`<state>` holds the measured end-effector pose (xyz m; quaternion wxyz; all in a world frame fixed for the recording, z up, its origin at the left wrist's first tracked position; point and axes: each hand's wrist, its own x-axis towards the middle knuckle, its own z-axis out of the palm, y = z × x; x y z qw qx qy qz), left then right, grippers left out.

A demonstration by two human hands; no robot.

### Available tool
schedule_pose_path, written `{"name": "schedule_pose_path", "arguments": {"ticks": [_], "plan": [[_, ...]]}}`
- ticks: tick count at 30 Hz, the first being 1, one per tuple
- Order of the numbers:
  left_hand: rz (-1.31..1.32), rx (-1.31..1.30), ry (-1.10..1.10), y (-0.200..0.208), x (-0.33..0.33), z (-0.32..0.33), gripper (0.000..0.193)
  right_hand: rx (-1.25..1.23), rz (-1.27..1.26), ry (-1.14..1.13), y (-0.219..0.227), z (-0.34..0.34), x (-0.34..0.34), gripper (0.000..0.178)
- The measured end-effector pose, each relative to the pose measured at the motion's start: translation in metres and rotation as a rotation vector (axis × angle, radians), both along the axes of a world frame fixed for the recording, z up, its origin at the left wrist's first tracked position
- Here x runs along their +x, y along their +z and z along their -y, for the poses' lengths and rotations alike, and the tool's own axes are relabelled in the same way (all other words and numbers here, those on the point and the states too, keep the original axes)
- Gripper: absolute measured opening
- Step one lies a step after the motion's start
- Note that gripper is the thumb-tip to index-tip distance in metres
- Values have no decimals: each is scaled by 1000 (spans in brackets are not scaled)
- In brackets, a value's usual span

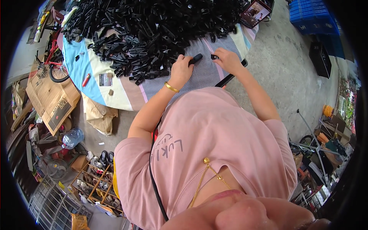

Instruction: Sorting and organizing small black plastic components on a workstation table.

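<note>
My left hand (pixel 181 72), with a gold bangle at the wrist, pinches an elongated black plastic piece (pixel 196 59) with a rounded end. Just to its right, my right hand (pixel 229 61) grips a small black plastic part (pixel 214 57) between thumb and fingers. A short gap separates the two parts, both held above the patterned cloth (pixel 188 85) on the round table. Close beyond the hands spreads a large heap of similar black plastic pieces (pixel 134 32); their exact kind is too small to make out.
A red lighter (pixel 86 79) and a small dark packet (pixel 105 79) lie on the table's left side. At the far right of the table stands a screen (pixel 256 13). Blue crates (pixel 312 17) and a black box (pixel 320 59) are on the floor at right.
</note>
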<state>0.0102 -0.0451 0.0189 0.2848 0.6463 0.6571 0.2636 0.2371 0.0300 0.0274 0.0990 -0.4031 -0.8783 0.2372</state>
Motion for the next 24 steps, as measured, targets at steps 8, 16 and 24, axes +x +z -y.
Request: {"name": "schedule_pose_path", "arguments": {"ticks": [8, 16, 24], "plan": [[109, -259, -19, 6, 13, -7, 35, -69, -125, -220, -10, 36, -24, 23], [-180, 121, -328, 0, -4, -10, 20, -127, -248, -278, -5, 50, -26, 22], [-68, 168, -209, -3, 1, 2, 19, 16, -153, -106, 1, 46, -19, 24]]}}
